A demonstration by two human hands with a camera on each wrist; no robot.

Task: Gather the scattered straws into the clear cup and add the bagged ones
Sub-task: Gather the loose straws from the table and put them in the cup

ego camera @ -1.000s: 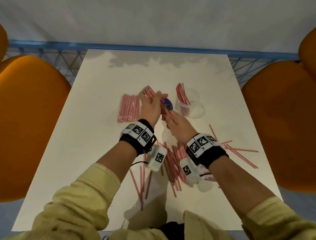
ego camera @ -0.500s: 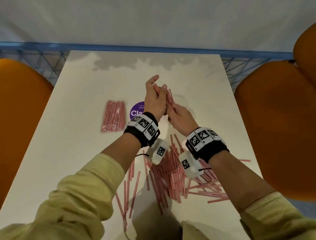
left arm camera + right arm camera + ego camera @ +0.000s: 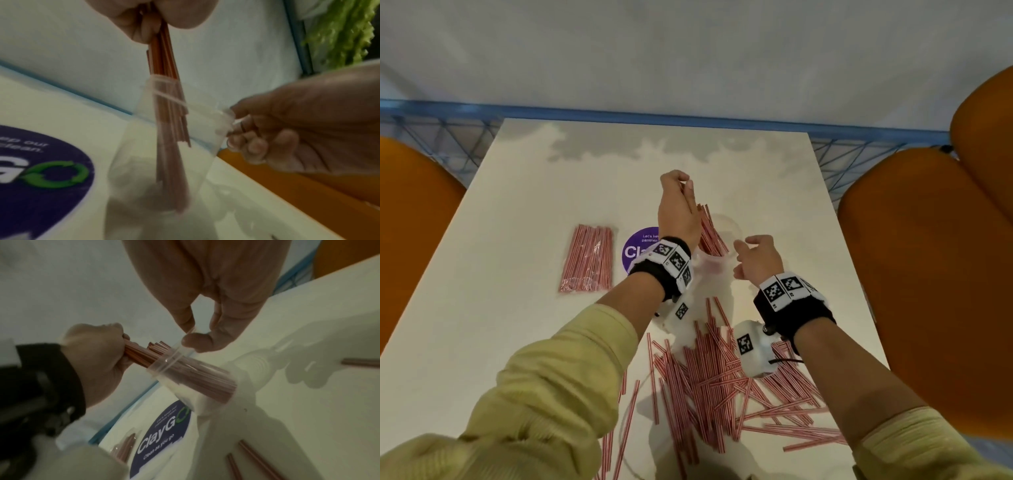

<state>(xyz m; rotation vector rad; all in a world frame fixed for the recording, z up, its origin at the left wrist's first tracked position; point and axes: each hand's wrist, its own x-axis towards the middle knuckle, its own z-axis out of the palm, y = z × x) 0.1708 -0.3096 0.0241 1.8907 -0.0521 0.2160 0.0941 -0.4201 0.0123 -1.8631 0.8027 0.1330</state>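
Fingers [image 3: 131, 24] of my left hand [image 3: 678, 212] squeeze a bunch of straws [image 3: 164, 68] going into the clear cup [image 3: 164, 154]; my right hand [image 3: 756, 260] pinches its rim; next I let go, then grab the pile [image 3: 722, 377].

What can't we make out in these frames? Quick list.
- Base of the clear plastic cup: hidden in the head view by the left hand and its wristband.
- Number of red-and-white striped straws in the cup: left wrist view is motion-blurred.
- Round purple sticker: its text is cut off by the left wrist in the head view.
- Right hand contact with the cup rim: not visible in the head view.
- Scattered straws: partly covered by the right wrist camera.
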